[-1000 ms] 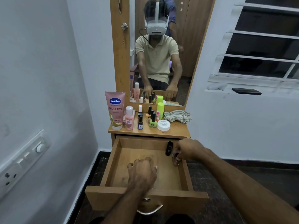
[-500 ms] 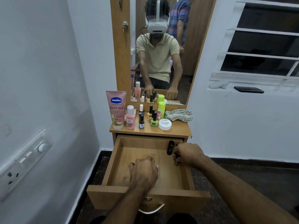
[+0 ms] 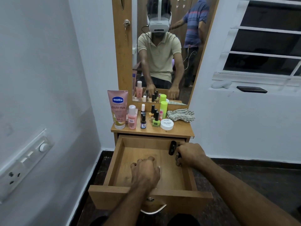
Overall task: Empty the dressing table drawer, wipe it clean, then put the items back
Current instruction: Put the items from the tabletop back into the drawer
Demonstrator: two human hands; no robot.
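The wooden drawer (image 3: 114,162) is pulled out, its floor mostly bare. My left hand (image 3: 145,172) rests knuckles-up on the drawer floor with its fingers curled under; a small white item (image 3: 159,167) peeks out beside it. At the drawer's right rear corner my right hand (image 3: 190,154) grips a black tube (image 3: 172,147) that stands up from my fingers, with other small dark pieces (image 3: 178,159) held below it. On the tabletop stand a pink Vaseline tube (image 3: 118,110), a pink bottle (image 3: 132,117), several nail polish bottles (image 3: 155,119), a white jar (image 3: 167,124) and a striped cloth (image 3: 180,115).
A mirror (image 3: 179,66) rises behind the tabletop and reflects me and a second person. A wall with a switch panel (image 3: 29,159) is close on the left. A window sill on the right holds a black phone (image 3: 251,89). Dark floor surrounds the table.
Both hands stay in nearly the same places in the drawer. The view has shifted slightly, and the person reflected behind me has moved further into the mirror.
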